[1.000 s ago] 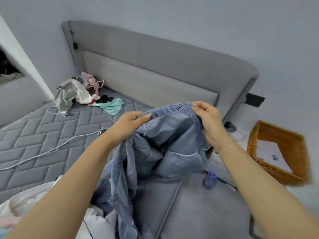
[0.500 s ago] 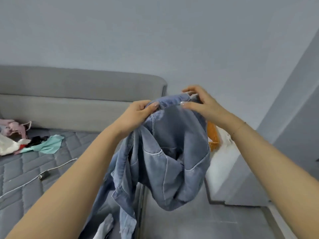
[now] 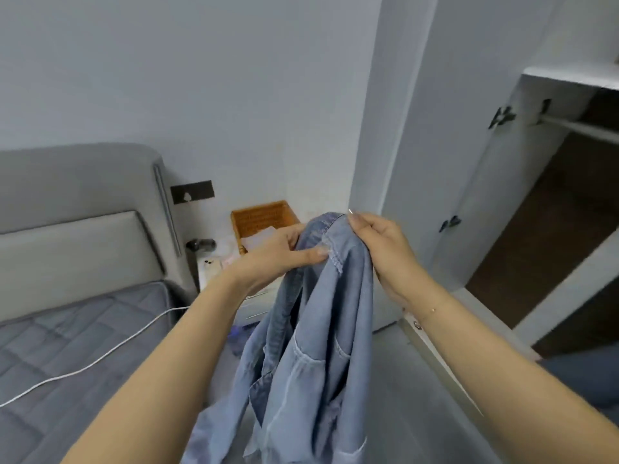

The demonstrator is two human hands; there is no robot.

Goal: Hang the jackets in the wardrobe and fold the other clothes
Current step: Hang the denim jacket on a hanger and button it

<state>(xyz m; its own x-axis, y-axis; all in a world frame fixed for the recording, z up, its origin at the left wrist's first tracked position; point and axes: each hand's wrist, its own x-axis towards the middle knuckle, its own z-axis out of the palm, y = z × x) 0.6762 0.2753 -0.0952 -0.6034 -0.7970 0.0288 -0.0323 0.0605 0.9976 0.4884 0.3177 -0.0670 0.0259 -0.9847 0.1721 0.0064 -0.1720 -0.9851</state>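
A light blue denim jacket [image 3: 311, 356] hangs bunched in front of me, held up by its collar. My left hand [image 3: 274, 256] grips the left side of the collar, thumb pressed on the seam. My right hand [image 3: 382, 242] pinches the top right of the collar. The open wardrobe [image 3: 536, 229] stands to the right, with its white door swung out and a hanging rail [image 3: 582, 128] near the top. No hanger shows in view.
A grey bed [image 3: 83, 349] with a padded headboard lies at the left, a white cable [image 3: 100, 356] across it. A white nightstand [image 3: 214, 272] carries a wicker basket [image 3: 261, 219]. Grey floor lies below the jacket.
My view has swung right, from the bed and its clothes pile toward the wardrobe. Both hands keep hold of the jacket's collar and have carried it along.
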